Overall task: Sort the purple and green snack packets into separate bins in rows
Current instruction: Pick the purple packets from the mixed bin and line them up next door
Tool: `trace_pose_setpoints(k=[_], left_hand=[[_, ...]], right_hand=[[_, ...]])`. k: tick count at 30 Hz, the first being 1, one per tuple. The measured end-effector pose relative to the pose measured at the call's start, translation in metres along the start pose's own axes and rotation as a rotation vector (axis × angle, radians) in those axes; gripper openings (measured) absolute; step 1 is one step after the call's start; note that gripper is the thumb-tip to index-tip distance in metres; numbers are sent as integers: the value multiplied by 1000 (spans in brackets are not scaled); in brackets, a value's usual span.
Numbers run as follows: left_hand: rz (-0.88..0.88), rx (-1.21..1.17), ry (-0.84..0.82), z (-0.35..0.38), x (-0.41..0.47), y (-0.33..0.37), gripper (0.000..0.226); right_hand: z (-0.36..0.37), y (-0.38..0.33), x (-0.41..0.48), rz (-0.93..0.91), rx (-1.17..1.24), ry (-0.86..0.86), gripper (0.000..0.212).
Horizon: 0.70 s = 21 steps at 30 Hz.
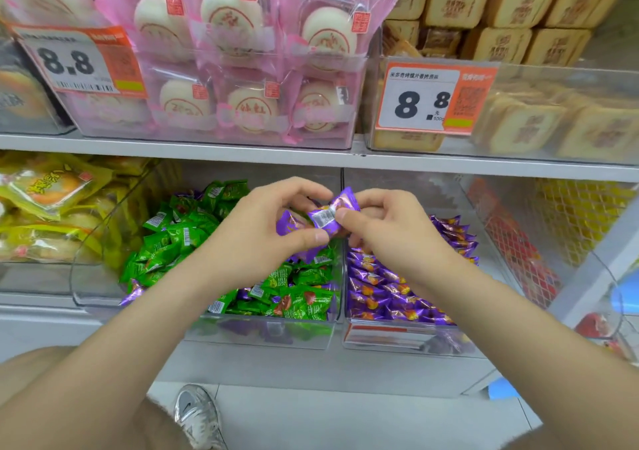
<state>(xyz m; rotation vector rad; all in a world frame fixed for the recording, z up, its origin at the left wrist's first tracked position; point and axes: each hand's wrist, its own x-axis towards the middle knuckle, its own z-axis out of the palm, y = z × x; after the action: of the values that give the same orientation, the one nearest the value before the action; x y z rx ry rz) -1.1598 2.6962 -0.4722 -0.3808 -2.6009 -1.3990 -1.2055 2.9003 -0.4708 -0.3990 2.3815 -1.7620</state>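
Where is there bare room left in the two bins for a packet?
The right bin is bare behind the purple rows, toward its back wall. The left bin is crowded with green packets, bare at its front left corner.

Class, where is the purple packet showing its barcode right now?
The purple packet is mid-frame in the head view, pinched between left hand and right hand, above the divide between green bin and purple bin.

- Light was bright, even and diffuse; shadows were faint, and the back of the lower shelf was slightly dimmer.
- Soft glare lay on the clear bin front (539,138) and the pink wrappers (242,52).
- The purple packet (326,215) at centre was sharp; wide-angle bending bowed the shelf edge (311,162).
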Motion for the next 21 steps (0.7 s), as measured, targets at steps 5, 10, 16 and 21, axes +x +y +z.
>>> trace_pose_setpoints(k=[5, 10, 16, 21], left_hand=[[193, 167, 63, 18, -10, 20, 43], [245, 205, 101, 33, -5, 28, 29], [131, -48, 66, 68, 0, 47, 8], [87, -137, -31, 93, 8, 54, 5]], right_hand=[[-22, -11, -14, 239, 280, -46, 21], [-49, -7, -33, 316, 302, -149, 18], [-90, 5, -54, 68, -60, -113, 42], [-118, 28, -61, -215, -399, -42, 22]])
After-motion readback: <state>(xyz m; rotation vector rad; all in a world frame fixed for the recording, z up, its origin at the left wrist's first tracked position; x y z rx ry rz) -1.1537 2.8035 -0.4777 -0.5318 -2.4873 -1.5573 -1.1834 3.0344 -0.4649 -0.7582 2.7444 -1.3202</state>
